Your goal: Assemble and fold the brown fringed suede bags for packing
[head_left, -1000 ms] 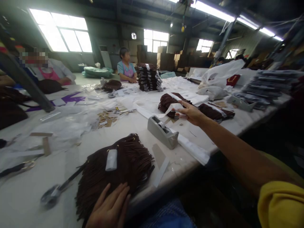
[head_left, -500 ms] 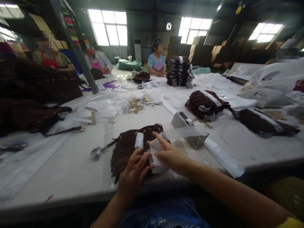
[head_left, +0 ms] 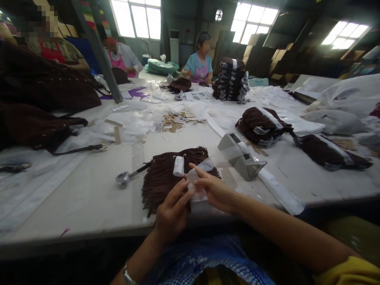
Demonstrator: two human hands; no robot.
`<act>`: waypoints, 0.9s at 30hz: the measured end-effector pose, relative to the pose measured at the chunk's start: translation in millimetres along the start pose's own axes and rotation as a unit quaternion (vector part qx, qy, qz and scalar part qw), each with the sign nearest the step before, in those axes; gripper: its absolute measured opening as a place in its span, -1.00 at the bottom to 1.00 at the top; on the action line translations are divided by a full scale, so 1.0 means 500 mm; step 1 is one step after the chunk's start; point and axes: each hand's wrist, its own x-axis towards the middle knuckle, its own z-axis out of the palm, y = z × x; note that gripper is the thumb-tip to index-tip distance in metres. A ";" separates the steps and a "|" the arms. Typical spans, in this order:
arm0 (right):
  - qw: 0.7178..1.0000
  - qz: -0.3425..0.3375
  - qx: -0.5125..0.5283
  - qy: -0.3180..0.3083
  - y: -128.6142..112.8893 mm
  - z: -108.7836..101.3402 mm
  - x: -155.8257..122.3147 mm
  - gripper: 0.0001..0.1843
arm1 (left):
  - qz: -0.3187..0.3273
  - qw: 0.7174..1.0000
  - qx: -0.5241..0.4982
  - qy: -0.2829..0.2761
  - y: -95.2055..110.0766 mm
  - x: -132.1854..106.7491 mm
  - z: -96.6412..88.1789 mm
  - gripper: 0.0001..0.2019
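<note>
Right hand [head_left: 215, 190] pinches a white strip [head_left: 197, 194], paper or film, hard to tell. Left hand [head_left: 172, 211] closes curled fingers on its edge, over the fringed bag [head_left: 162, 178] at the counter [head_left: 89, 198] front. Tape dispenser [head_left: 240, 156] sits just beside.

Grey tape dispenser [head_left: 241, 156] stands on the table [head_left: 89, 198]; stacked bags [head_left: 230, 81] well beyond.
</note>
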 end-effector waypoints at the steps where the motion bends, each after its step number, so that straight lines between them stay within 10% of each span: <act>1: 1.000 0.001 -0.005 0.003 -0.002 0.002 0.001 -0.07 | -0.004 1.000 -0.007 -0.001 -0.001 0.000 -0.001 -0.42; 13: 0.983 -0.069 -0.157 -0.070 0.021 -0.008 0.012 -0.15 | 0.012 0.999 -0.034 0.012 0.009 -0.002 -0.012 -0.68; 20: 0.960 -0.164 -0.216 -0.066 -0.065 0.002 0.047 -0.30 | 0.040 0.998 -0.058 -0.001 0.005 -0.023 -0.011 -0.73; 27: 0.909 -0.156 -0.315 -0.225 -0.146 0.028 0.159 -0.25 | -0.023 0.998 -0.055 0.019 0.012 -0.030 -0.010 -0.83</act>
